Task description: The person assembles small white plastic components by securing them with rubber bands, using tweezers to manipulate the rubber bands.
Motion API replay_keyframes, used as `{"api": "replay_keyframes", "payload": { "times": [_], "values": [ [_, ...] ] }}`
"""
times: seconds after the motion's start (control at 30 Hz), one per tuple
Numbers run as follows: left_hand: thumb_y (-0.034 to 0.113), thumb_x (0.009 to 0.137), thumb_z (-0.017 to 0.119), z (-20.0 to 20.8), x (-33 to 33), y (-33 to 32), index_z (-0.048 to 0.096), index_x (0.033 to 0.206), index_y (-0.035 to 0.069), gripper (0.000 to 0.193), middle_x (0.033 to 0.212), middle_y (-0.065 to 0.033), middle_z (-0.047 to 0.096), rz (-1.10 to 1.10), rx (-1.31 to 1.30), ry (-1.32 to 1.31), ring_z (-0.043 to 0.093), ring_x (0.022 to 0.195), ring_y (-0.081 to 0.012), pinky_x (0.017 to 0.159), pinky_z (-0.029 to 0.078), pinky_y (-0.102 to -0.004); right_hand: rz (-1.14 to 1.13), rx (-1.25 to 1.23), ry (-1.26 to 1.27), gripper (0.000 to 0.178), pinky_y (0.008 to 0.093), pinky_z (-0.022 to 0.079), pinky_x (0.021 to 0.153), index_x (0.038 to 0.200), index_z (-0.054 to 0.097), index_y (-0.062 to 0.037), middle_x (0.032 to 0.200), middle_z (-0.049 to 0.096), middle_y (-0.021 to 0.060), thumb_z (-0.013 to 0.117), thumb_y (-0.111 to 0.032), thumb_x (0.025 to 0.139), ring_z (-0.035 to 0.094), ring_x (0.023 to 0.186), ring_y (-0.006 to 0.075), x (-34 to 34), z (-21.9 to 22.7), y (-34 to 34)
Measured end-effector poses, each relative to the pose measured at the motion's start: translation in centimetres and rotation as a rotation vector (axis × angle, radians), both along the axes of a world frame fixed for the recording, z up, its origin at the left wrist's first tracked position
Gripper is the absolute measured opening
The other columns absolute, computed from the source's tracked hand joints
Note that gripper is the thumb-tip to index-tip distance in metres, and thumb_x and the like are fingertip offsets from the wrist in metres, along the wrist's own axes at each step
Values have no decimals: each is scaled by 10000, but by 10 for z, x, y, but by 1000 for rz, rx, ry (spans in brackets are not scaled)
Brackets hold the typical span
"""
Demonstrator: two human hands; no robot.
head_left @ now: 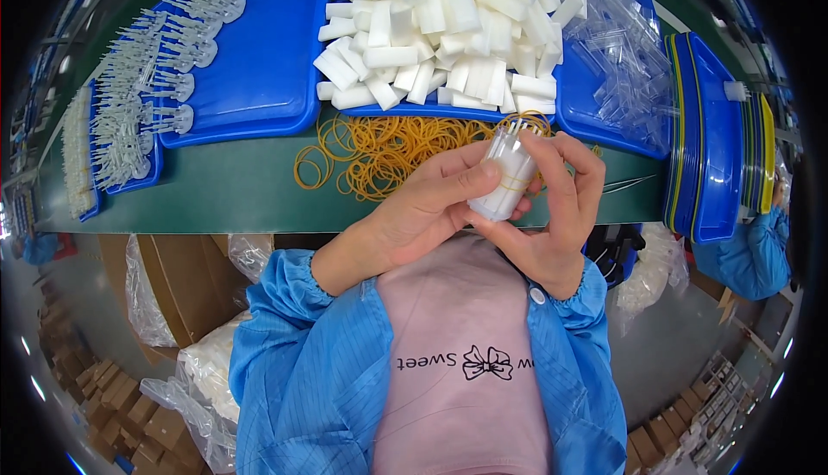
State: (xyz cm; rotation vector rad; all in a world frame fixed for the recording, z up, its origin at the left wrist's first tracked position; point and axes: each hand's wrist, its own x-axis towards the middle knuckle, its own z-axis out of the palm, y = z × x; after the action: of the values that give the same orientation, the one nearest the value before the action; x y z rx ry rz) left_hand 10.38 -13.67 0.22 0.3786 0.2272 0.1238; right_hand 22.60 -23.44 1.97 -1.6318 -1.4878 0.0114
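My left hand (423, 199) is closed round a small bundle of clear plastic and white foam (511, 177), its thumb pressed on the near face. Thin white prongs stick out of the bundle's upper end, and a yellowish rubber band seems to circle its middle. My right hand (561, 225) holds the same bundle from the other side, with fingertips at the pronged end and the thumb at the bottom. Just beyond my hands, a loose heap of amber rubber bands (379, 151) lies on the green tabletop (250, 195).
White foam blocks (448, 35) fill the middle blue tray; clear plastic pieces (617, 61) fill the right one. White pronged parts (129, 113) line the left. Stacked blue and yellow trays (707, 147) stand right, near tweezers (630, 183). Another person's blue sleeve (755, 255) shows beyond.
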Motion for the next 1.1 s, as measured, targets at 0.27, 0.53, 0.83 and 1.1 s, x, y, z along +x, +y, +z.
{"api": "replay_keyframes", "payload": {
  "times": [0.27,0.53,0.83,1.1],
  "values": [
    [468,868,537,-7,4,-4,408,1272,71,581,978,-37,556,74,114,49,571,836,-104,696,502,-229,1,-53,-15,688,390,405,814,1136,576,-61,1069,499,99,830,-163,505,486,989,284,-4,-5,-1],
    [464,840,578,-7,6,-3,384,1293,76,628,1003,-52,548,121,138,59,571,834,-114,700,507,-238,50,-30,6,696,394,403,814,1134,581,-76,1038,509,96,825,-153,486,494,953,285,-4,-6,1],
    [100,742,709,6,5,4,379,1314,67,661,1100,-51,532,104,313,129,547,969,-109,796,474,-252,94,-51,-9,714,432,398,848,1138,575,-66,1027,506,98,803,-136,464,493,941,291,-3,-11,1],
    [45,735,651,1,6,1,474,1198,48,495,999,-33,560,146,358,176,560,868,-84,696,465,-217,122,-46,-24,713,443,399,858,1136,571,-57,1027,506,100,803,-135,467,497,943,292,-3,-11,3]
  ]
}}
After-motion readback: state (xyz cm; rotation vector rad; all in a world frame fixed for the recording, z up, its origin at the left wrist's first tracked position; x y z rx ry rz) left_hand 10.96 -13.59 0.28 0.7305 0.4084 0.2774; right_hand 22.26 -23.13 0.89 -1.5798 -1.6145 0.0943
